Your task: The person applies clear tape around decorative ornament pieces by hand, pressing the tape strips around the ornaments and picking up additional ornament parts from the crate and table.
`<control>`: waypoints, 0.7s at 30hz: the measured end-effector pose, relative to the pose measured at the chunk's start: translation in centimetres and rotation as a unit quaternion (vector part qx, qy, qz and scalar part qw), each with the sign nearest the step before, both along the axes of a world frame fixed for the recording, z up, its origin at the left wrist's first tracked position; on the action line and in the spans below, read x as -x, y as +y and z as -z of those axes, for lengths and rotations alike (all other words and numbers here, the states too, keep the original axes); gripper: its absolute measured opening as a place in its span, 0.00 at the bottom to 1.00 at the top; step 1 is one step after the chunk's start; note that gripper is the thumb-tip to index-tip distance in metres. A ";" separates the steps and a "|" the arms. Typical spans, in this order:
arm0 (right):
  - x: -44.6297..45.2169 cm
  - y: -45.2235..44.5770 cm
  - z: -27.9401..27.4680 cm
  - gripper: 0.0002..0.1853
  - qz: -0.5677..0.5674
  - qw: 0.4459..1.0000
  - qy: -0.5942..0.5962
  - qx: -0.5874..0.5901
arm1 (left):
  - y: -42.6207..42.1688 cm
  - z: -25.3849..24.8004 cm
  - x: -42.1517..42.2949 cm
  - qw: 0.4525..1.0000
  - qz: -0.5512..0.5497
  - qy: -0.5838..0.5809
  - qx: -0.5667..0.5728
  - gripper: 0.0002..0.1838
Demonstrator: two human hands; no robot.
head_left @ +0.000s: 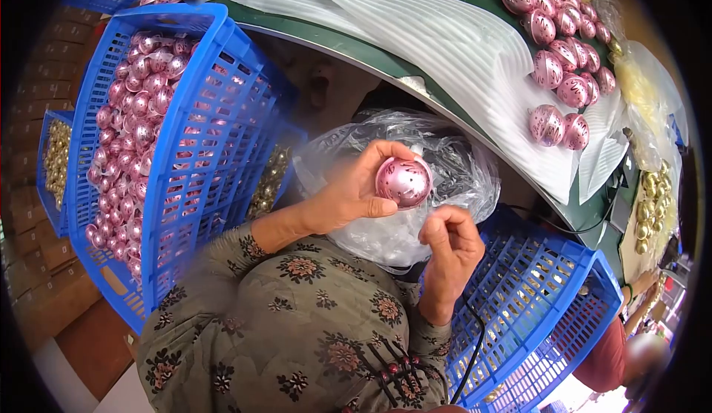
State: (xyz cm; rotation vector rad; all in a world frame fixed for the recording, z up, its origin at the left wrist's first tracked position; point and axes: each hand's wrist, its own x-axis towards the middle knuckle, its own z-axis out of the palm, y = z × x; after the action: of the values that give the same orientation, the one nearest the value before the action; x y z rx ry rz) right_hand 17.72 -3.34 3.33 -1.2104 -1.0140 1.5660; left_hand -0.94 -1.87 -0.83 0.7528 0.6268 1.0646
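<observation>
My left hand [345, 196] is closed around a shiny pink Christmas bauble [403, 183], thumb below it and fingers over its top. Dark red markings show on the bauble's surface. Just to the right and lower, my right hand [454, 246] is apart from the bauble, its fingers curled and thumb pressed to the index finger. Whether anything small is pinched there cannot be made out. Beneath both hands, a clear plastic bag [467, 172] spreads over my lap.
On the left stands a blue crate [215, 14] full of pink baubles [137, 127]. Another blue crate [519, 294] is at right. White foam sheeting [415, 24] covers the green table [297, 31], bearing decorated baubles [549, 72]. Gold ornaments [653, 202] and a co-worker's red sleeve [602, 357] are farther right.
</observation>
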 end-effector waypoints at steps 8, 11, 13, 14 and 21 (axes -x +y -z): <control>0.3 -0.6 1.1 0.04 -0.030 0.999 -0.030 0.006 | -0.1 -0.1 -0.4 1.000 -0.004 -0.013 -0.027 0.33; 0.5 -0.3 0.9 0.05 -0.028 0.998 -0.045 0.015 | -0.2 -0.5 -0.2 1.000 0.007 0.004 -0.029 0.32; 0.7 -0.2 0.6 0.05 -0.025 0.998 -0.062 0.010 | -0.3 -0.5 -0.3 0.999 0.001 0.021 -0.046 0.31; 0.7 -0.2 0.6 0.05 -0.022 0.997 -0.070 0.008 | -0.3 -0.5 -0.4 0.998 -0.001 0.030 -0.055 0.31; 1.2 -0.4 0.0 0.05 -0.019 0.989 -0.143 -0.029 | -0.5 -0.8 -0.7 0.998 -0.005 0.024 -0.055 0.26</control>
State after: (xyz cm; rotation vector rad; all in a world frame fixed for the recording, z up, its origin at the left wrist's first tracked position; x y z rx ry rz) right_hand 16.57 -3.72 3.30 -1.4098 -1.2633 1.4065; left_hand -0.20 -2.40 0.02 0.8735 0.6163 1.1006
